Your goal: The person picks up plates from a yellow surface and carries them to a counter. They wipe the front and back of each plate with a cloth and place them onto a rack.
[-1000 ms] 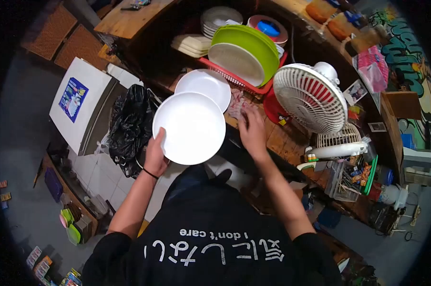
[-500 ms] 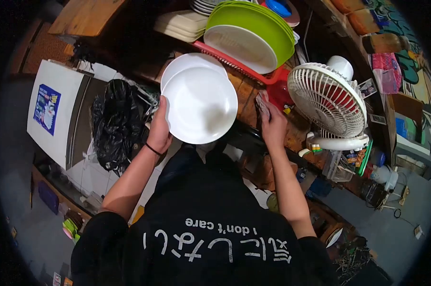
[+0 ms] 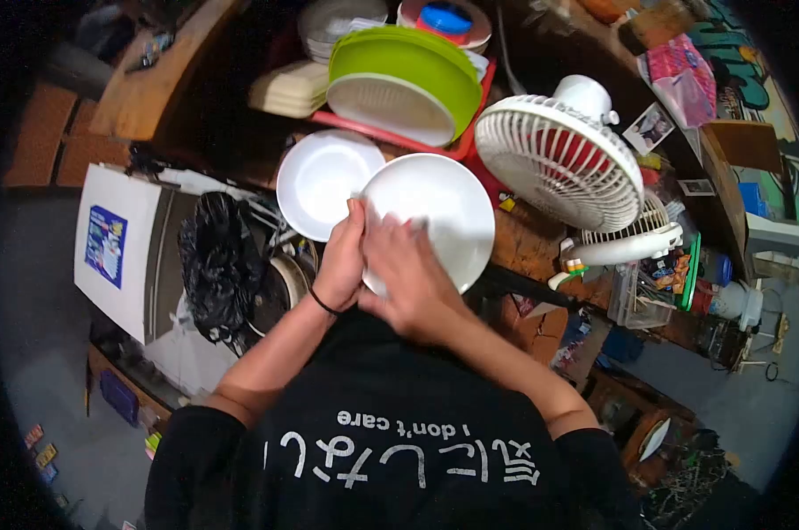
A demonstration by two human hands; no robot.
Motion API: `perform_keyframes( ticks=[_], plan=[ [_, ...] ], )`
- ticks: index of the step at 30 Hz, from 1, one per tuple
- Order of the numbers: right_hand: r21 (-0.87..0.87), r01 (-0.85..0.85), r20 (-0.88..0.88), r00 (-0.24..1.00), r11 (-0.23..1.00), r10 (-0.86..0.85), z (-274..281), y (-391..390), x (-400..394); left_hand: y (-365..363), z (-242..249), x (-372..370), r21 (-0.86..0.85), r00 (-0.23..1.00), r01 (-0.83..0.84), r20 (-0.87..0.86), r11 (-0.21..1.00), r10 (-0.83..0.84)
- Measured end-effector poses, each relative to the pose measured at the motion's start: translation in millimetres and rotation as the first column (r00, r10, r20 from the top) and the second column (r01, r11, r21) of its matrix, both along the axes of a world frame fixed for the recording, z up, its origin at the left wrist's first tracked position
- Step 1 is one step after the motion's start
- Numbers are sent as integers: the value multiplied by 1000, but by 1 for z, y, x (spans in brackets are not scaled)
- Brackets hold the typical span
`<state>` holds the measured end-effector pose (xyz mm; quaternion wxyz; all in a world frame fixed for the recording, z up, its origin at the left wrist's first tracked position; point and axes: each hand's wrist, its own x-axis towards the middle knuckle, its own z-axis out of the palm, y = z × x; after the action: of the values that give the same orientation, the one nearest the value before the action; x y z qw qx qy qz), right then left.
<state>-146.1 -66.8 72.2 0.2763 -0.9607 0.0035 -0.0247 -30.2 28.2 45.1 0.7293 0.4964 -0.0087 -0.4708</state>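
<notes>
A person's left hand [image 3: 339, 265] grips a round white plate [image 3: 439, 216] above the wooden counter [image 3: 528, 247] while the right hand [image 3: 404, 269] presses flat on it, seemingly mid-wipe; a second white plate [image 3: 315, 181] waits just beside.

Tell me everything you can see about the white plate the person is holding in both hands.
The white plate is round, plain and glossy, with a shallow well and a raised rim; whether ceramic or plastic cannot be told. It is held face up, slightly tilted, above the wooden counter's edge. The left hand grips its near-left rim and the right hand lies over its near part. Its left edge overlaps a second white plate in the view; whether they touch is unclear.
</notes>
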Motion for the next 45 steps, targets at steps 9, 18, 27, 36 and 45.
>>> perform_keyframes(
  ticks=[9,18,27,36,45],
  plan=[
    [-63,192,-23,981,979,-194,-12,-54,-33,-15,5,-28,131,968,5,247,991,-37],
    [7,-153,-45,987,988,153,-23,-64,-66,-10,-6,-47,301,947,-63,319,952,-38],
    [79,-274,109,958,959,264,-36,-55,-68,4,-26,-62,263,959,-219,236,940,158],
    [176,161,54,983,971,-173,-49,-86,-89,-17,-6,-90,364,950,-52,304,930,-66],
    [29,-82,-4,997,996,82,-14,-44,-82,-16,-2,-63,179,990,23,131,984,-47]
  ],
)
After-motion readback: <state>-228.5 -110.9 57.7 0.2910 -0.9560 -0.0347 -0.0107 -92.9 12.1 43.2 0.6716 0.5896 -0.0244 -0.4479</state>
